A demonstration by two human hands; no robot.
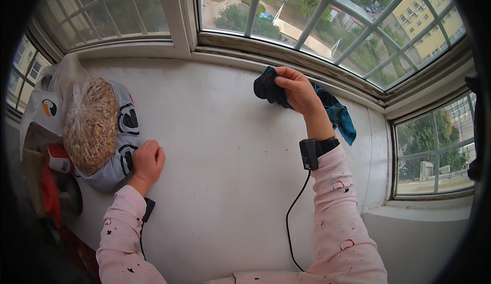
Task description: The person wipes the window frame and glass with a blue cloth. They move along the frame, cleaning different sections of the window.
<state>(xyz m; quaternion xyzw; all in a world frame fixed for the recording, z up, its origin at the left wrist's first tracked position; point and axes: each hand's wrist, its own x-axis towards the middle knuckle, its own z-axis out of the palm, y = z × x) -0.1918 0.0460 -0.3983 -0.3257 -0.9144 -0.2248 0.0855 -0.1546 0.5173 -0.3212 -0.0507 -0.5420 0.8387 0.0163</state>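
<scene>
My right hand [301,90] pinches a dark blue-black cloth [266,88] between thumb and fingers, above the white windowsill [222,161] near the window frame. More teal cloth [339,117] hangs or lies beyond my wrist on the right; whether it is the same piece is hidden behind the hand. My left hand [148,162] rests on the sill at the left, its fingers curled, against a white plastic bag with black print [126,130]. Nothing shows in it, though its palm side is hidden. Small dark specks dot the sill between my hands.
A clear bag of flakes or grain [92,130] lies on the printed bag at the left, beside a white bag with a toucan picture [42,107] and a red and white object [59,159]. Barred windows [326,19] border the sill. Black cables run from both wrist devices.
</scene>
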